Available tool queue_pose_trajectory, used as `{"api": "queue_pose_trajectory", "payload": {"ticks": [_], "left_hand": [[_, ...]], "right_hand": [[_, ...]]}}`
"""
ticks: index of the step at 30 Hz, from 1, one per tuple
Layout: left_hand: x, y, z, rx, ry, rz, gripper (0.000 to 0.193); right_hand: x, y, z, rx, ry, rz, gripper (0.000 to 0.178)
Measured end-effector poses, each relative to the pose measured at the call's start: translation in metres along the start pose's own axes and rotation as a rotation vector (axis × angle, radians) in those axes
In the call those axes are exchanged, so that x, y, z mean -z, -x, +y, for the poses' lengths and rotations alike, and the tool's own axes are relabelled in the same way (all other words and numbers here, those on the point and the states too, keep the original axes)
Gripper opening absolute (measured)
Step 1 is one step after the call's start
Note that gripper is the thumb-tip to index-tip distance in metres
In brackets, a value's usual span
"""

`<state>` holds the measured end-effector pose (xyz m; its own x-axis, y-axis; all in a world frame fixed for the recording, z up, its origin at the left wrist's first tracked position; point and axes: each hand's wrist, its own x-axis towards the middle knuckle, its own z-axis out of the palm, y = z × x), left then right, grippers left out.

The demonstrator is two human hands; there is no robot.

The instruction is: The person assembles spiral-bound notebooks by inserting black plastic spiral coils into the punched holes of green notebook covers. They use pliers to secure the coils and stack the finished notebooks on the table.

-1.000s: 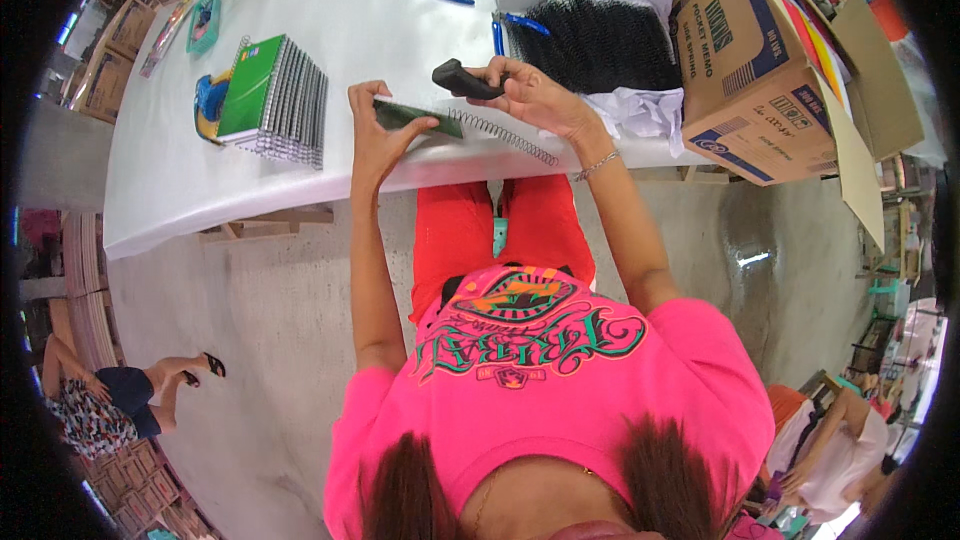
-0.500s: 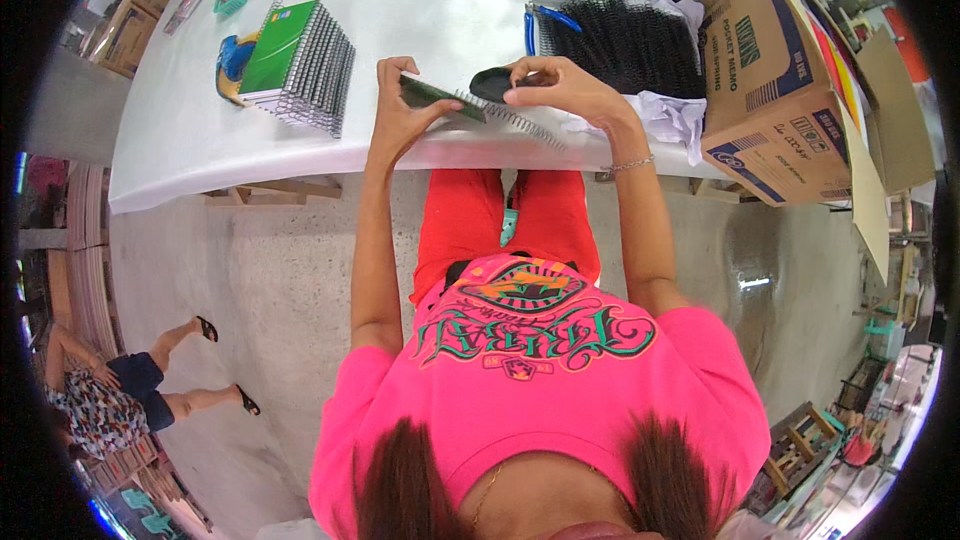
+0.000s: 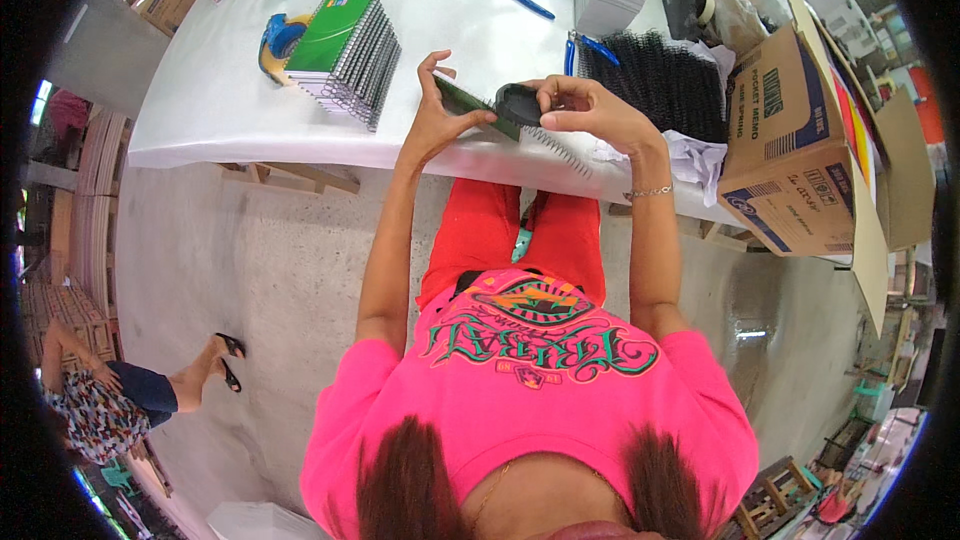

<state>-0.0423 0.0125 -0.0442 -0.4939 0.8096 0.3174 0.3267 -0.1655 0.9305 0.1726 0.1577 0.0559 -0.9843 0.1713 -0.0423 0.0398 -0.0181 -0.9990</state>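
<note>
Bringing the dark tool to the wire: two bare hands meet over the near edge of a white-covered table (image 3: 235, 130). The left hand (image 3: 437, 125) grasps a thin green-covered notebook (image 3: 463, 96), thumb pressed on the near face and the other fingers bent around the far edge, so that the notebook tilts above the tabletop. The right hand (image 3: 605, 118) pinches a rounded black tool (image 3: 515, 105) between thumb and fingertips. Over the last second this black tool has passed from a position apart from the notebook to one overlapping its right-hand end (whether the two actually touch cannot be told from this angle). A spiral wire (image 3: 560, 148) trails from that same end, slanting down to the right, its far part hanging free of the notebook. The change suggests that attention is now on the point where wire and notebook meet; the loose length implies that the wire is not fully seated. To the left stands a stack of spiral-bound notebooks (image 3: 335, 37), beside a blue-and-yellow tape dispenser (image 3: 283, 43). Beyond the hands lie blue-handled pliers (image 3: 530, 0), and to the right a heap of black coils (image 3: 655, 80) adjoins a cardboard box (image 3: 785, 140).
</note>
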Motion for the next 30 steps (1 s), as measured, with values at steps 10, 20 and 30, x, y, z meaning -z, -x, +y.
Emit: {"api": "queue_pose_trajectory", "payload": {"ticks": [10, 20, 30], "left_hand": [[0.002, 0.000, -0.019, -0.005, 0.004, -0.007, 0.115], [0.000, -0.004, -0.001, 0.014, 0.080, -0.019, 0.112], [0.003, -0.004, -0.004, 0.001, 0.021, -0.026, 0.112]], "right_hand": [[0.002, -0.007, 0.014, 0.130, -0.403, 0.059, 0.030], [0.013, -0.025, 0.016, -0.126, 0.348, 0.258, 0.029], [0.002, -0.045, 0.002, -0.101, 0.439, 0.191, 0.036]]}}
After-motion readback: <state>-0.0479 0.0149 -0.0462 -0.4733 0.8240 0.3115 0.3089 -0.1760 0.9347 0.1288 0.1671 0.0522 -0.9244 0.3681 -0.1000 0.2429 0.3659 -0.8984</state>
